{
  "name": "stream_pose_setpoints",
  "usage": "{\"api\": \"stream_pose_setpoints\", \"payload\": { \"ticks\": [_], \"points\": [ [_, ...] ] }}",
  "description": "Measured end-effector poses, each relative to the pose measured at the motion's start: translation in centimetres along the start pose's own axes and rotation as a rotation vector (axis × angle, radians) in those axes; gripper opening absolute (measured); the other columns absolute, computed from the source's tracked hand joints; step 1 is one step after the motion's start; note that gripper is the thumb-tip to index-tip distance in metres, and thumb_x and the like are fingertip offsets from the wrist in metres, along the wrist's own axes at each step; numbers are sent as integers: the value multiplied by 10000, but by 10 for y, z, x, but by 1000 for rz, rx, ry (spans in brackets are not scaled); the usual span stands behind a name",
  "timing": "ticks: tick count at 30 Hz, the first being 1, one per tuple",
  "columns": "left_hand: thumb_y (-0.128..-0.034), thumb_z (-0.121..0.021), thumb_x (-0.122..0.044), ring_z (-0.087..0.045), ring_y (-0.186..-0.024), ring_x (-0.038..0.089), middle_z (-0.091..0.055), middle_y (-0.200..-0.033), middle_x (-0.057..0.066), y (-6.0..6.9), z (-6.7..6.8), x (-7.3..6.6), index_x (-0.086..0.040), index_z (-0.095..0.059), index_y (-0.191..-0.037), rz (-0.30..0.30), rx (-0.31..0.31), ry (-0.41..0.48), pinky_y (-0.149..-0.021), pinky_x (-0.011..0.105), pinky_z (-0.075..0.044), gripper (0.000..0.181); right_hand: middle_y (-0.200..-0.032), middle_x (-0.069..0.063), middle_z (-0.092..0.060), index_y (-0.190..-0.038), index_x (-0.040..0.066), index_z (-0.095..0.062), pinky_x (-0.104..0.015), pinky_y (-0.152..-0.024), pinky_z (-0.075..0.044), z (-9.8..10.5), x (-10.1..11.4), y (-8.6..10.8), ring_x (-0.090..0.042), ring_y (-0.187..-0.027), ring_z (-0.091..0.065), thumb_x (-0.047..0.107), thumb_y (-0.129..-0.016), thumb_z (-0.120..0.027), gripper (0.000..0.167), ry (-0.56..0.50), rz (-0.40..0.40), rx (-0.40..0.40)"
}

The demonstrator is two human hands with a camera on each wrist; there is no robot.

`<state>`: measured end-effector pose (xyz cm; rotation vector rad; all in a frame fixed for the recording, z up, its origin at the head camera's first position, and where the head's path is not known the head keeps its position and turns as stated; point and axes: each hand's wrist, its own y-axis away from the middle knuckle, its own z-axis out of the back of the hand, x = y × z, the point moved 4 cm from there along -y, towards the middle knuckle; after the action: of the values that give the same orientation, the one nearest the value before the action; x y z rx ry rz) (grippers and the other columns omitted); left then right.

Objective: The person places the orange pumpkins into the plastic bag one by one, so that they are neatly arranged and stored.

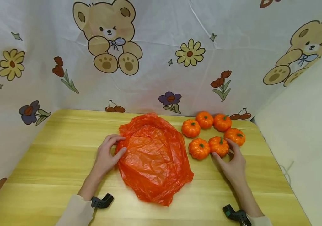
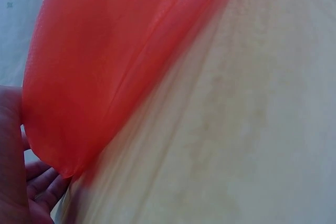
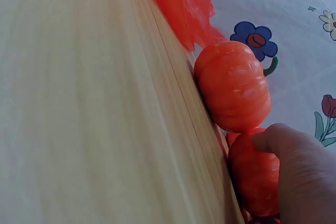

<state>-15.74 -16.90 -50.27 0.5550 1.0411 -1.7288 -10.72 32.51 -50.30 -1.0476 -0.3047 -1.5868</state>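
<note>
A bear-and-flower printed cloth rises behind a wood-grained table, on which a crumpled red plastic bag lies spread near the middle. The left hand touches the bag's left edge, thumb and forefinger tips apart, though whether it pinches the plastic I cannot tell, while the right hand grips one small orange pumpkin between thumb and fingers. That pumpkin is to the right of the bag, close among five other pumpkins, all with green stems.
</note>
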Motion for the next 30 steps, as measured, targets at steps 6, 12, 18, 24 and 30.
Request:
{"api": "stream_pose_setpoints", "payload": {
  "ticks": [6, 12, 18, 24, 30],
  "points": [
    [-910, -812, -140, -653, -1096, 252, -638, -1320, 104, -1, 0, -3, -73, -721, -1261, -4, -3, 3, -961, 324, -518, 369, -1459, -101, -620, -1498, 137, -546, -96, -1018, -397, 3, -3, 3, -229, -1260, -597, 159, -827, -895, 757, -16, 5, -19],
    [-916, -808, -141, -651, -1096, 256, -635, -1320, 111, 0, 0, -2, -65, -720, -1262, 4, 5, 4, -964, 326, -520, 366, -1456, -92, -625, -1493, 137, -566, -55, -933, -435, 6, 1, 3, 12, -1222, -545, 111, -817, -899, 754, -63, 15, -79],
    [-910, -814, -132, -658, -1087, 262, -638, -1313, 114, 2, 0, 0, -60, -723, -1257, 11, 4, 6, -967, 263, -506, 365, -1415, -109, -642, -1486, 159, -580, -79, -944, -444, 12, 8, -4, -3, -1214, -554, 115, -845, -879, 709, -124, -19, -135],
    [-909, -818, -125, -657, -1090, 264, -640, -1305, 119, 3, -2, 2, -51, -723, -1249, 13, 4, 4, -968, 221, -501, 360, -1441, -48, -629, -1490, 188, -580, -93, -953, -455, 13, 27, -16, 3, -1186, -566, 157, -867, -872, 689, -117, -16, -139],
    [-914, -812, -124, -652, -1096, 271, -640, -1308, 124, 2, -2, 3, -53, -723, -1249, 10, 0, 7, -965, 243, -514, 354, -1446, -43, -621, -1494, 163, -573, -117, -1010, -455, 5, 44, -18, -1, -1206, -569, 111, -862, -867, 700, -145, 44, -116]
  ]
}}
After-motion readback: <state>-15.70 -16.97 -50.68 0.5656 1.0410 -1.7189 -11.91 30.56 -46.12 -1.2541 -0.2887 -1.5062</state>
